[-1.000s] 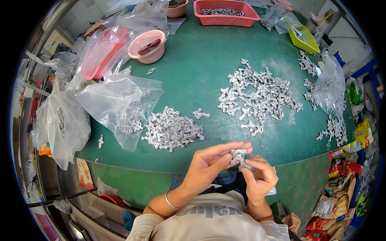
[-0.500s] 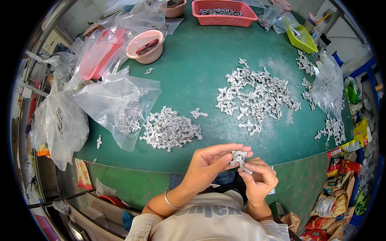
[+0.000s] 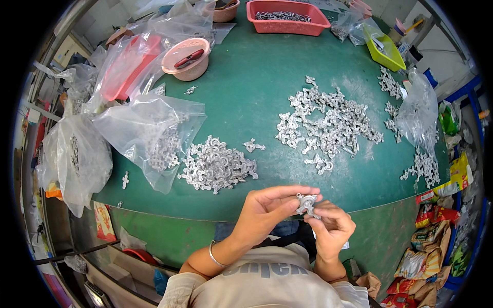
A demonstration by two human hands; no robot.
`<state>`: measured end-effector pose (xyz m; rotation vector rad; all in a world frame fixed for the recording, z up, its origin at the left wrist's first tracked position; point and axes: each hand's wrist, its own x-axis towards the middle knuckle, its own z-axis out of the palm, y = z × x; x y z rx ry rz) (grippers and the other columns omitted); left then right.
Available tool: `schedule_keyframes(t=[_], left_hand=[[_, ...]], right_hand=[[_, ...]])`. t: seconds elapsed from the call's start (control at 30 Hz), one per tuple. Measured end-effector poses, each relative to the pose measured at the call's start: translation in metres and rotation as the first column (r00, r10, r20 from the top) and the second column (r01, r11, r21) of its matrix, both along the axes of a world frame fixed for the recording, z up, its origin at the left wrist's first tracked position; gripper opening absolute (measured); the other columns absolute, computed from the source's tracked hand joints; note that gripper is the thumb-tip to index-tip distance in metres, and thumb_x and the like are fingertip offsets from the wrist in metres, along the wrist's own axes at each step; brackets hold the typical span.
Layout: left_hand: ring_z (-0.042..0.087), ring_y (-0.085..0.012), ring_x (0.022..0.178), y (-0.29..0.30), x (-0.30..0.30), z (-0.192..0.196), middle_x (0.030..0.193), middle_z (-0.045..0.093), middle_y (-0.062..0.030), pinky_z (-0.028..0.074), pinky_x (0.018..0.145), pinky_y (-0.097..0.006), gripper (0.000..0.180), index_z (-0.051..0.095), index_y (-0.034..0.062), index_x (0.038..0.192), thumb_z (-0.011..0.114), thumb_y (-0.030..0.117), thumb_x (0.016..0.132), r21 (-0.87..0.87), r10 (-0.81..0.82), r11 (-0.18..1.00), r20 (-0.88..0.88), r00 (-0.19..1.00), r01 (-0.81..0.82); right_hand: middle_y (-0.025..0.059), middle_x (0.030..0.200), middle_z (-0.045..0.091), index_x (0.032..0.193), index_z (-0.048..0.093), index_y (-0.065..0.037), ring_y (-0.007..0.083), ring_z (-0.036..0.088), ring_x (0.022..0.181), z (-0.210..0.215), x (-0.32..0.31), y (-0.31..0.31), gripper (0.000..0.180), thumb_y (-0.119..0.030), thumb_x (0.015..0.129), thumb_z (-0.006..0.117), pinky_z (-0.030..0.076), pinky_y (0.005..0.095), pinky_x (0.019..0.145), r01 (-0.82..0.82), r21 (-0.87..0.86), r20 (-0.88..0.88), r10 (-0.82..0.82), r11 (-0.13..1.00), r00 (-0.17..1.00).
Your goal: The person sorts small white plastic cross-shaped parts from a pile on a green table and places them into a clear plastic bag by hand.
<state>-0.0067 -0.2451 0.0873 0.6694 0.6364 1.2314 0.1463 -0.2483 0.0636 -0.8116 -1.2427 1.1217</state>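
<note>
Between my two hands, just over the table's front edge, is a small silvery metal part (image 3: 307, 204) with a round middle and short arms. My left hand (image 3: 269, 208) grips its left side with thumb and fingers; a bangle is on that wrist. The fingertips of my right hand (image 3: 331, 222) pinch its lower right side. Fingers hide some of its outline. Similar metal parts lie in a dense pile (image 3: 218, 165) left of my hands and in a wider, looser spread (image 3: 328, 120) beyond them. One loose part (image 3: 253, 146) rests beside the pile.
On the green table (image 3: 246, 77) stand a pink bowl (image 3: 197, 72) with a red-handled tool, a red tray (image 3: 290, 26) of metal pieces and a yellow-green tray (image 3: 386, 54). Clear plastic bags (image 3: 149, 120) crowd the left; another bag (image 3: 418, 108) and more parts line the right edge.
The metal part has turned a little between my fingers, showing more of its round face and side arms. Both hands keep nearly the same place and grip.
</note>
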Motion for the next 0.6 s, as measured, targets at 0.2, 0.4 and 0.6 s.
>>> schedule_keyframes(t=[0.2, 0.4, 0.6], left_hand=[[0.055, -0.0301, 0.105, -0.001, 0.0, 0.004, 0.112, 0.055, -0.0231, 0.046, 0.09, -0.04, 0.026, 0.053, -0.0086, 0.11, 0.051, 0.001, 0.086, 0.025, -0.011, 1.0, -0.041, 0.999, 0.012], [0.055, -0.028, 0.104, -0.002, 0.0, 0.01, 0.111, 0.056, -0.0226, 0.045, 0.091, -0.038, 0.026, 0.053, -0.0095, 0.109, 0.049, -0.006, 0.084, 0.044, -0.017, 0.999, -0.078, 0.997, 0.021], [0.056, -0.0261, 0.104, -0.003, 0.001, 0.012, 0.11, 0.056, -0.0221, 0.045, 0.091, -0.037, 0.027, 0.053, -0.0099, 0.109, 0.048, -0.007, 0.083, 0.078, -0.011, 0.997, -0.079, 0.997, 0.017]], right_hand=[[0.015, 0.077, 0.064, 0.083, 0.062, 0.007, 0.0222, 0.061, 0.072, 0.0, -0.001, -0.003, 0.021, 0.014, 0.064, 0.067, 0.048, 0.0307, 0.067, 0.013, -0.044, -0.033, -0.015, 0.999, 0.999], [0.0139, 0.075, 0.064, 0.081, 0.062, 0.006, 0.0226, 0.061, 0.071, -0.002, -0.001, -0.002, 0.02, 0.013, 0.064, 0.068, 0.048, 0.0315, 0.067, 0.051, 0.083, 0.051, -0.055, 0.995, 0.997], [0.0146, 0.074, 0.064, 0.079, 0.062, 0.005, 0.0237, 0.061, 0.069, -0.002, -0.001, 0.002, 0.019, 0.01, 0.062, 0.071, 0.048, 0.0321, 0.064, 0.07, 0.22, 0.12, -0.098, 0.973, 0.988]])
